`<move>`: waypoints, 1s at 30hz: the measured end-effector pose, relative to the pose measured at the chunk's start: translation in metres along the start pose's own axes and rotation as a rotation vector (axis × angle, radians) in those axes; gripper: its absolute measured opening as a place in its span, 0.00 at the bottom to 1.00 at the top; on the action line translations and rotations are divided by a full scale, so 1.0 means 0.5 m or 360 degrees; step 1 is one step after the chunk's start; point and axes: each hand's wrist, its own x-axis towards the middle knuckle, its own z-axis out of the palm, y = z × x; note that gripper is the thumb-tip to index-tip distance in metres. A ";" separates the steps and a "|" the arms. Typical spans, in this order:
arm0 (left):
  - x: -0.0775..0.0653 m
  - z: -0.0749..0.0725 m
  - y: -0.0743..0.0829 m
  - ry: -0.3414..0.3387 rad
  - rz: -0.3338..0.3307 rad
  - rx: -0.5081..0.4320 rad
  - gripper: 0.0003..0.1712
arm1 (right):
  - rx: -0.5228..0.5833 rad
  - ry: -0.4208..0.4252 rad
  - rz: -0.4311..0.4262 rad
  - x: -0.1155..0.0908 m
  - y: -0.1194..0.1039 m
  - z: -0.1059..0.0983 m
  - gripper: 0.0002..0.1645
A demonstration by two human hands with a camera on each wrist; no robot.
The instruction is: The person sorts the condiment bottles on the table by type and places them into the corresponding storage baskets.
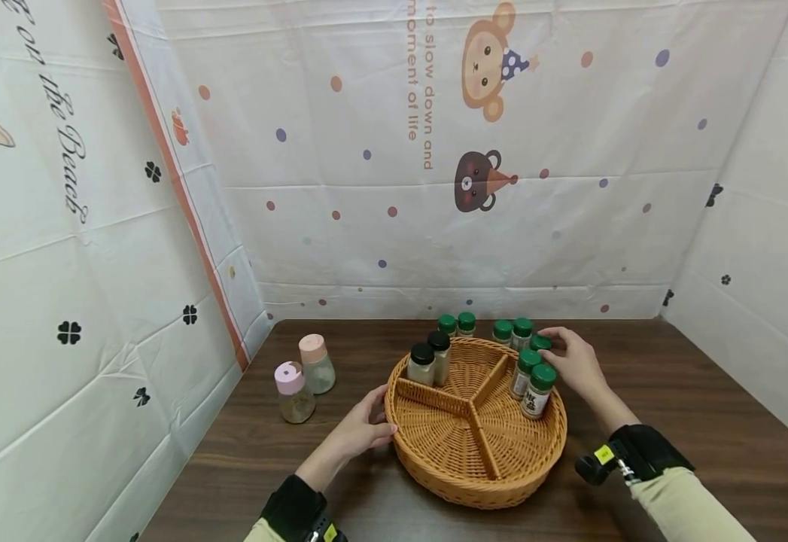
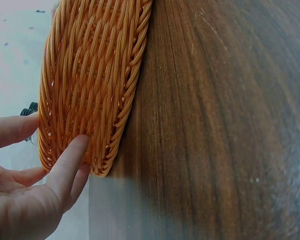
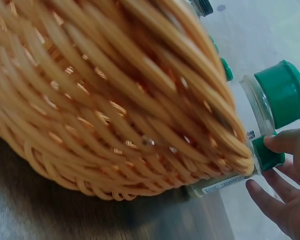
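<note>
A round wicker basket point(image 1: 427, 452) with three compartments sits on the table. My left hand point(image 1: 361, 430) holds its left rim, with fingers against the woven outer wall point(image 2: 95, 75). Behind the basket's right side, my right hand point(image 1: 575, 363) pinches the green cap point(image 3: 269, 152) of a spice jar, whose body is partly hidden by the basket. Two green-capped spice jars point(image 1: 536, 391) stand in the right compartment. In the back left compartment are two black-capped jars point(image 1: 422, 366).
Several green-capped jars point(image 1: 503, 331) stand behind the basket. To its left are a pink-capped jar point(image 1: 317, 369) and a purple-capped jar point(image 1: 295, 395). Printed cloth walls point(image 1: 380, 248) enclose the dark wooden table point(image 1: 637, 361) at the back and sides.
</note>
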 end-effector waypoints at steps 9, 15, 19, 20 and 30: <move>-0.003 0.000 0.000 0.0008 -0.0009 0.0015 0.44 | 0.0002 0.0052 0.0010 -0.021 -0.001 -0.028 0.20; -0.003 0.000 -0.004 0.0015 -0.0009 0.0016 0.44 | -0.0018 0.0123 -0.0042 -0.036 0.001 -0.041 0.20; -0.003 0.000 -0.004 0.0013 -0.0011 0.0014 0.44 | -0.0046 0.0155 -0.0062 -0.049 0.001 -0.051 0.19; -0.003 0.000 -0.004 0.0012 -0.0008 0.0017 0.44 | -0.0046 0.0158 -0.0067 -0.052 0.000 -0.053 0.19; -0.003 0.000 0.000 0.0009 -0.0005 0.0022 0.44 | -0.0077 0.0244 -0.0128 -0.082 -0.012 -0.079 0.18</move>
